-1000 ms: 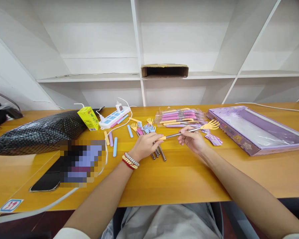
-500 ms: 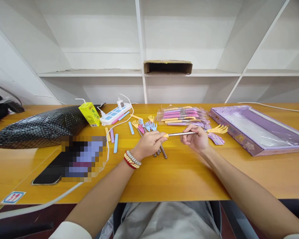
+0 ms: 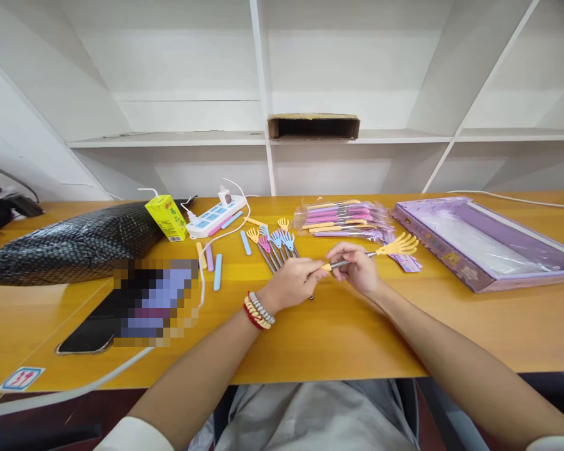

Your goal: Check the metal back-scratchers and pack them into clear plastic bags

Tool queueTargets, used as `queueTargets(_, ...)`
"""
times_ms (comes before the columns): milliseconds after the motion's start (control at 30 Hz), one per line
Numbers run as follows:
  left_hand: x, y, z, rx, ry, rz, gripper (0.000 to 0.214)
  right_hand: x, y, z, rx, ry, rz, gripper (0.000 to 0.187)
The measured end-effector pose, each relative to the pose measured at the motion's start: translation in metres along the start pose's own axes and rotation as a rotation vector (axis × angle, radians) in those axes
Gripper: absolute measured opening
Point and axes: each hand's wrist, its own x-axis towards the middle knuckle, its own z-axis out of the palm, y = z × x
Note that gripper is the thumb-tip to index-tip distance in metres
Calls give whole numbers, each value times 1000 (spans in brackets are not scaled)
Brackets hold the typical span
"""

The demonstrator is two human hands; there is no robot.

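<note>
Backscratcher (image 3: 389,248), yellow-headed, held left of the purple box (image 3: 446,257): left hand (image 3: 295,282) closed on its yellow handle (image 3: 327,267), right hand (image 3: 361,269) pinching the metal rod (image 3: 371,254). Probably light, stiff, slick along the rod; the handle seems the surest hold.

Three yellow claws (image 3: 397,245), three blue claws (image 3: 276,238); one pink claw (image 3: 264,244)

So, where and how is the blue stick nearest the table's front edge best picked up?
Probably pinch the blue stick across its near half, from above: it lies flat, long and narrow, with table showing on both sides there, while the purple stick lies close beside its far half.
</note>
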Motion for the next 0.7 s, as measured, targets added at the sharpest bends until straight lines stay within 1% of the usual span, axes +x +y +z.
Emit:
queueTargets(67,2,-6,1,6,31,-41,30,5,0,-5,4,33,-10,23)
queueTargets(133,3,-18,0,21,68,-79,29,9,-4,-17,0,65,-43,24)
queueTargets(267,-4,-49,-12,31,131,-133,28,10,-21,-53,33,69,-109,39)
queueTargets(333,-9,-61,-20,69,137,-152,28,8,-29,-70,29,27,-50,43)
queueTargets(400,-12,-66,-29,120,87,-123,29,7,-33,-78,-59,-17,49,38)
queueTargets(467,-14,-65,-35,156,17,-59,29,5,-34,-77,-238,-83,156,32)
queueTargets(567,-13,-60,-37,193,-33,14,31,2,-33,-63,-552,-245,311,29)
queueTargets(633,-12,-57,-37,216,-33,25,31,0,-32,-53,-731,-331,337,25)
queueTargets(700,-12,-58,-39,224,-21,17,30,-2,-32,-45,-858,-369,286,25)
